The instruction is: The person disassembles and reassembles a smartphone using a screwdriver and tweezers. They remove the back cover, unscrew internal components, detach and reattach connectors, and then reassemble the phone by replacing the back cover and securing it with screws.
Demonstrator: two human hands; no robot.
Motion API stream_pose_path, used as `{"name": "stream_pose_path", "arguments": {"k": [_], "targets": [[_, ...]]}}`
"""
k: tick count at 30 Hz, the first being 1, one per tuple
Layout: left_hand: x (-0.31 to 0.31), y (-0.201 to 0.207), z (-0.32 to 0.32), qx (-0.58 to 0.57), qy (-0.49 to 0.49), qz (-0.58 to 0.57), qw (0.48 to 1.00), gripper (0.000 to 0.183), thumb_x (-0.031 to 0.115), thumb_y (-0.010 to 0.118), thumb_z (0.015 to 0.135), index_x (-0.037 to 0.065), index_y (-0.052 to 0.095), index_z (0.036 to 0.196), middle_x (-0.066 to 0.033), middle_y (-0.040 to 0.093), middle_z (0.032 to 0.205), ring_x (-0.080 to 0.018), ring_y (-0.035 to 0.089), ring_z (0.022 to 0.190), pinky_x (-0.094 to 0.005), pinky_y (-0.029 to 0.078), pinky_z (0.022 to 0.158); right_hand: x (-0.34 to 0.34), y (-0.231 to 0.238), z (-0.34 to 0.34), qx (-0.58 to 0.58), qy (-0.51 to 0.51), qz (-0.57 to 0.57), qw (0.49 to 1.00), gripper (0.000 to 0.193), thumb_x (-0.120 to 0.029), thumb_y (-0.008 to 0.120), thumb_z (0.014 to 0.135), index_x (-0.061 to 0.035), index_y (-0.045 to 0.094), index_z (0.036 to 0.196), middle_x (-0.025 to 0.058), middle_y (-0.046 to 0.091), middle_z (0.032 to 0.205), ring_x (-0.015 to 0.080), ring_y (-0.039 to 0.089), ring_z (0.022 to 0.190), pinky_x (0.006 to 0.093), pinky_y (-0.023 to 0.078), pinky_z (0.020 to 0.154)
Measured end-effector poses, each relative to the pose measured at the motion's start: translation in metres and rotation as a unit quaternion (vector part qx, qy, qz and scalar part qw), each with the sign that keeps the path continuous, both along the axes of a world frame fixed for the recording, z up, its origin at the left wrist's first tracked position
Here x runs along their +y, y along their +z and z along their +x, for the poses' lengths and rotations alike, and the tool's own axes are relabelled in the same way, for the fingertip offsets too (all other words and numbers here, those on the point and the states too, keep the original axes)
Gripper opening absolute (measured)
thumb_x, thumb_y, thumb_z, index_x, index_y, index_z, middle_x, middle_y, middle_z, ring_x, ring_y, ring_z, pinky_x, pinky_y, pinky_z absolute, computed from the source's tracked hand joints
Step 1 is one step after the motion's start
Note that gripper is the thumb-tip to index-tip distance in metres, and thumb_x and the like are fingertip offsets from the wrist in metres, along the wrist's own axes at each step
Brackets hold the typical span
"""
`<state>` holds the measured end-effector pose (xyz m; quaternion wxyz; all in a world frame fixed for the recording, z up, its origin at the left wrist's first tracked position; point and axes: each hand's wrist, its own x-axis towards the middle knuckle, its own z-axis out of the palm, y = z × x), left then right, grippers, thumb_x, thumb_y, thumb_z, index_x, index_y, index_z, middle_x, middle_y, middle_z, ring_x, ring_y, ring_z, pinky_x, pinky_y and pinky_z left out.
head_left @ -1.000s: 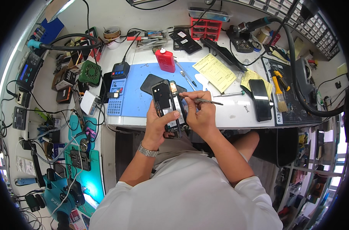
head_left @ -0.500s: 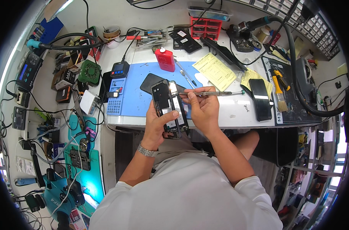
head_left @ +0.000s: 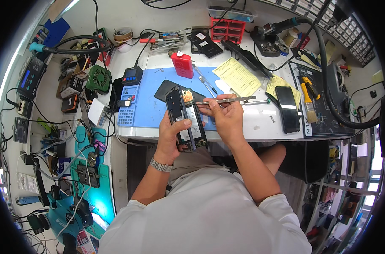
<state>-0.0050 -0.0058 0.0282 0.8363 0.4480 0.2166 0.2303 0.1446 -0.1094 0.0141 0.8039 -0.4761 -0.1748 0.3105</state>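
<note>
While left hand grips opened phone, tweezers touch it.

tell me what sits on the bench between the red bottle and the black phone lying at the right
In the head view, a yellow paper form lies between the red bottle and the black phone, with a second yellow note beside it.

Left hand curled (thumb across front), right hand fingers pinched
</note>
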Motion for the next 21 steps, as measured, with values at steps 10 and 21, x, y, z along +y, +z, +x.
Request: {"name": "stream_pose_path", "arguments": {"k": [10,21], "targets": [[0.000,0.002,0.003,-0.005,0.007,0.019,1.000,0.067,0.026,0.076,0.091,-0.003,0.056,0.147,-0.0202,0.076,0.124,-0.0312,0.082,0.102,-0.0423,0.070,0.090,-0.003,-0.007,-0.005,-0.035,0.005,0.001,0.999,0.022,0.007,0.058,0.111,0.0017,0.041,0.123,0.0312,0.070,0.124,0.0382,0.078,0.117,0.0457,0.069,0.103],[0.001,-0.001,0.005,-0.038,0.027,-0.022,0.999,0.054,0.018,0.077,0.093,-0.001,0.057,0.140,-0.0239,0.078,0.123,-0.0304,0.081,0.100,-0.0428,0.070,0.089,-0.014,-0.013,-0.016,-0.101,0.026,0.007,0.995,0.020,0.012,0.054,0.110,0.0008,0.041,0.121,0.0291,0.070,0.124,0.0370,0.077,0.122,0.0433,0.067,0.105]]}}
